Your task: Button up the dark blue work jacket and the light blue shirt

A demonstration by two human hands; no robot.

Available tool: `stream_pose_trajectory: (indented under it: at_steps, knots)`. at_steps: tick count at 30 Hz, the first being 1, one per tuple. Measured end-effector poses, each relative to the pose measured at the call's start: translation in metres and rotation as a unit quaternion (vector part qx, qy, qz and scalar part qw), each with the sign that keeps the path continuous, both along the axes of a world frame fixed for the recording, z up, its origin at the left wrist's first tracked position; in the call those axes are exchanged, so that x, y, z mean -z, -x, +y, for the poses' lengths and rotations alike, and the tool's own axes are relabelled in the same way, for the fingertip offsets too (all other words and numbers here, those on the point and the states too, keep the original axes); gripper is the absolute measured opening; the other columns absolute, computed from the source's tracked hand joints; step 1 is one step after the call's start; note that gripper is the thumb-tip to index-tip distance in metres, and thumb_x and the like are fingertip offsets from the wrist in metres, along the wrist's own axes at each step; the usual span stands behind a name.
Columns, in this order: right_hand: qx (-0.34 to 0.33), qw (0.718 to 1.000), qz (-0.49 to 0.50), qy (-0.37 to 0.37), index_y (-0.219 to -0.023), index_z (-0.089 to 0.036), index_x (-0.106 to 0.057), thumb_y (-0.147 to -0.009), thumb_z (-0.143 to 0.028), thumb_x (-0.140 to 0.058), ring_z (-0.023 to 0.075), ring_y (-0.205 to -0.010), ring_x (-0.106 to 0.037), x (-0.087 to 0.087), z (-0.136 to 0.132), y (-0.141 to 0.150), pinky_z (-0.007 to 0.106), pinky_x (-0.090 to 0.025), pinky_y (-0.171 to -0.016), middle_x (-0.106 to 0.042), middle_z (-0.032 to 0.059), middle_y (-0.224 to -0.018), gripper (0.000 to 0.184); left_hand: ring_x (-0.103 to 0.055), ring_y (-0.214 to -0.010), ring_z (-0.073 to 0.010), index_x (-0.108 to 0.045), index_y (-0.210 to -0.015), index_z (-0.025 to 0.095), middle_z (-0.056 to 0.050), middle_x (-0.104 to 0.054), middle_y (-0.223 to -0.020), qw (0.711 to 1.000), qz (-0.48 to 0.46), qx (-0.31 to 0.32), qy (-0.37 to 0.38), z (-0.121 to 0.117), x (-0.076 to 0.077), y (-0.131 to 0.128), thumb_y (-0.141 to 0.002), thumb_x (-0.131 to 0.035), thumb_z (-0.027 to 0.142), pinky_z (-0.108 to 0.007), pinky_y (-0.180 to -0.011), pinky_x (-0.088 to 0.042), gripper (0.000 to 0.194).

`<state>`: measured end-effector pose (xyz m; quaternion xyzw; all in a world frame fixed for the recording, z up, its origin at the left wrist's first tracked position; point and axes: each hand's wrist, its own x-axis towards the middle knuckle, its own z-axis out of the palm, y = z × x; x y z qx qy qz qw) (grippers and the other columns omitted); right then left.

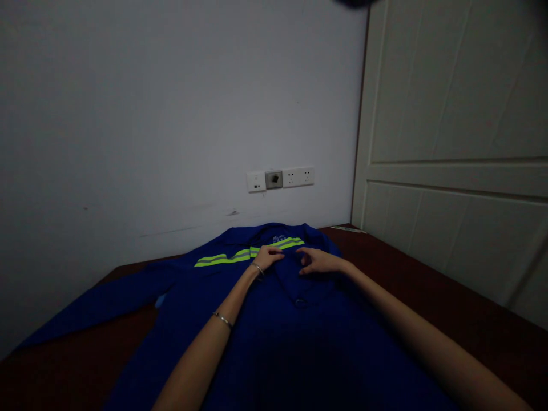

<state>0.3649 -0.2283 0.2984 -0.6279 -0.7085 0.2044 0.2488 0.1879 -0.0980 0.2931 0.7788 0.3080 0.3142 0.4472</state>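
A blue work jacket (240,285) with yellow-green and grey reflective bands lies spread on a dark red-brown surface, collar toward the wall. My left hand (266,258), with bracelets on its wrist and forearm, pinches the jacket's front by the chest band. Just to its right, my right hand (319,261) is over the other side of the chest, thumb and forefinger apart. Below the hands the front edge of the jacket is folded, with a small ring-like detail (300,301). Whether the right fingertips touch the cloth is hard to see in the dim light.
A pale wall (171,114) rises behind the jacket, carrying a row of sockets (298,177). At right stands a panelled white door (449,228). The dark red-brown surface (394,268) extends on both sides. A thin pale strip (349,229) lies near the wall corner.
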Motion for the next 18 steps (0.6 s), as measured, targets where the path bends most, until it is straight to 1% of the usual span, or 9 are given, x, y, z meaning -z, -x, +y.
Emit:
stream_pose_trajectory:
  at_steps: [2,5,6,8,10,13,15,18]
  knots:
    - [0.006,1.0,-0.006,-0.029,-0.127,-0.012,-0.043,-0.06,-0.037,-0.07,0.0241,-0.096,-0.057,-0.009,-0.002,0.002,0.036,-0.045,-0.084,-0.058,0.0129,-0.111,0.077,-0.053,-0.06,-0.0128,-0.067,-0.064,0.013,0.001,-0.059,-0.058,0.996,-0.079,0.003,0.028,-0.001,-0.008,0.005,-0.047,-0.075,0.024,-0.024,-0.061,-0.038,0.021]
    - [-0.004,0.995,-0.003,-0.097,-0.126,-0.015,-0.045,-0.058,-0.037,-0.071,0.0253,-0.114,-0.046,-0.023,-0.007,0.003,0.038,-0.034,-0.097,-0.049,0.0122,-0.125,0.076,-0.052,-0.059,-0.0098,-0.064,-0.069,0.013,0.002,-0.059,-0.062,0.97,-0.217,0.005,0.106,-0.005,-0.016,0.012,-0.047,-0.075,0.024,-0.021,-0.06,-0.038,0.026]
    - [-0.011,0.993,0.004,-0.119,-0.126,-0.016,-0.045,-0.06,-0.037,-0.07,0.0246,-0.116,-0.044,-0.027,-0.009,0.004,0.038,-0.032,-0.099,-0.048,0.0111,-0.127,0.074,-0.052,-0.059,-0.009,-0.063,-0.07,0.013,0.002,-0.059,-0.062,0.96,-0.249,0.013,0.129,-0.006,-0.017,0.014,-0.049,-0.075,0.024,-0.02,-0.059,-0.037,0.027]
    - [-0.029,0.989,0.026,-0.145,-0.125,-0.018,-0.047,-0.065,-0.034,-0.067,0.0228,-0.114,-0.046,-0.033,-0.014,0.006,0.037,-0.033,-0.099,-0.05,0.0089,-0.125,0.066,-0.051,-0.057,-0.0079,-0.061,-0.072,0.013,0.002,-0.058,-0.063,0.945,-0.282,0.036,0.159,-0.009,-0.02,0.018,-0.051,-0.074,0.024,-0.019,-0.058,-0.037,0.027]
    - [-0.042,0.987,0.046,-0.148,-0.12,-0.019,-0.052,-0.069,-0.031,-0.064,0.0219,-0.108,-0.051,-0.039,-0.018,0.009,0.037,-0.037,-0.095,-0.056,0.0073,-0.117,0.055,-0.052,-0.056,-0.0077,-0.059,-0.075,0.013,0.002,-0.058,-0.064,0.94,-0.29,0.056,0.17,-0.012,-0.022,0.02,-0.054,-0.073,0.024,-0.019,-0.057,-0.038,0.028]
    - [-0.046,0.985,0.064,-0.154,-0.11,-0.019,-0.059,-0.07,-0.029,-0.063,0.0211,-0.1,-0.056,-0.048,-0.022,0.012,0.037,-0.041,-0.09,-0.062,0.0054,-0.107,0.042,-0.055,-0.061,-0.0093,-0.059,-0.086,0.014,0.001,-0.062,-0.071,0.947,-0.265,0.08,0.163,-0.015,-0.023,0.021,-0.053,-0.074,0.022,-0.021,-0.062,-0.041,0.037]
    - [-0.035,0.98,0.083,-0.176,-0.105,-0.019,-0.061,-0.069,-0.028,-0.064,0.02,-0.097,-0.057,-0.054,-0.023,0.013,0.036,-0.042,-0.089,-0.062,0.0046,-0.105,0.038,-0.057,-0.064,-0.011,-0.059,-0.092,0.014,-0.001,-0.064,-0.076,0.955,-0.229,0.098,0.16,-0.017,-0.024,0.022,-0.052,-0.076,0.02,-0.023,-0.066,-0.043,0.043]
    - [-0.025,0.968,0.121,-0.22,-0.109,-0.021,-0.058,-0.071,-0.025,-0.062,0.0178,-0.094,-0.057,-0.063,-0.025,0.015,0.035,-0.043,-0.086,-0.061,0.0038,-0.106,0.038,-0.059,-0.067,-0.013,-0.061,-0.088,0.011,-0.004,-0.065,-0.079,0.961,-0.19,0.113,0.168,-0.02,-0.026,0.024,-0.055,-0.075,0.023,-0.027,-0.071,-0.044,0.038]
